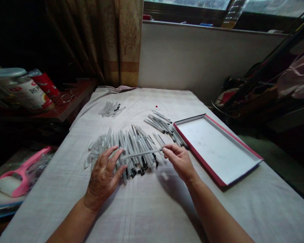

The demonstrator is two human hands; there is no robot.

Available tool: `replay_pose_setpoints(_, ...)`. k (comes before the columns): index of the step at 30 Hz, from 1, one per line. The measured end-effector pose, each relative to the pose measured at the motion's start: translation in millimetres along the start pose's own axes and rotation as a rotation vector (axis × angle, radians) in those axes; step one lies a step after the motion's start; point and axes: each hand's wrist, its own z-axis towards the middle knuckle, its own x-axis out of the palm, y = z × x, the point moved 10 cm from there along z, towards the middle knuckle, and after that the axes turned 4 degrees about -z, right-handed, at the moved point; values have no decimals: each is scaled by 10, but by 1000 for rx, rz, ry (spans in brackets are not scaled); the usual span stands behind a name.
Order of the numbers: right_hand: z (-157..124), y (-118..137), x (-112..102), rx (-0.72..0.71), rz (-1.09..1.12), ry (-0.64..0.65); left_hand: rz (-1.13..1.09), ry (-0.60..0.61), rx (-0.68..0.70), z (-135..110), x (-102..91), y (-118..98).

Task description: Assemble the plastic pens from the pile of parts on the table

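Note:
My right hand (179, 161) pinches one end of a translucent pen barrel (143, 154), which lies nearly level above the main pile. At the barrel's other end, my left hand (103, 176) rests over the pile with fingers apart; whether its fingertips touch the barrel I cannot tell. Beneath both hands spreads a large pile of pen barrels (131, 143), many with dark refills or ends. Several small black pen parts (142, 171) lie along its near edge. A smaller group of pens (155, 123) with black ends sits beyond my right hand.
To the right lies a shallow red-edged box lid (212, 148), white inside. Farther back are a small bunch of barrels (110, 109) and a tiny red piece (156, 106). A side table at left holds a lidded jar (27, 91); a pink-handled object (22, 172) is below it.

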Motion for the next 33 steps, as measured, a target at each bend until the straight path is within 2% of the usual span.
replay_pose_setpoints(4,-114,-56,235,57,85,88,8,43,33,-9,48,-38)
replay_pose_setpoints(8,-120,-91,265,57,122,115,31,23,111,33,-46,-134)
replay_pose_setpoints(12,-139,56,176,-116,61,67,44,30,146,77,-107,-178)
replay_pose_setpoints(14,-173,161,145,-224,29,48,38,36,134,81,-108,-157)
replay_pose_setpoints(16,-202,204,152,-274,19,63,22,43,110,73,-95,-117)
replay_pose_setpoints(22,-193,-19,233,-82,12,142,8,41,98,58,-70,-84)
replay_pose_setpoints(30,-188,24,196,-127,-27,136,33,52,129,74,-73,-133)
replay_pose_setpoints(33,-181,-19,230,-83,-36,183,42,56,138,71,-66,-141)
